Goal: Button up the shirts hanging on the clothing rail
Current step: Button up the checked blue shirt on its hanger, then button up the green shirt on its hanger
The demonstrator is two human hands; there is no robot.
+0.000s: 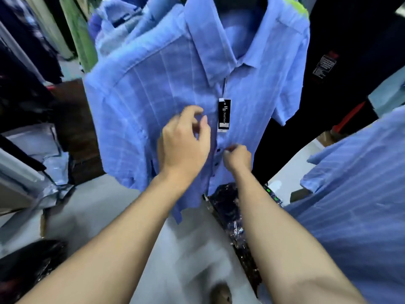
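The soft, light shirt (166, 84) is pinched at its front edge by the right hand (237, 159), while nothing is held by the half-curled left hand (186, 143).

A light blue short-sleeved shirt (175, 80) hangs in the middle of the scene, front facing us, woven with a faint pale check. Its collar is folded down and open at the neck. A black-and-white swing tag (224, 115) dangles from the placket just below the collar. Small dark buttons (218, 150) run down the placket in a vertical line below the tag; whether they are fastened is hard to tell through the blur. The hem hangs loose at the bottom, the left front panel reaching lower. Another blue striped shirt (355, 194) hangs nearer, at the right edge.
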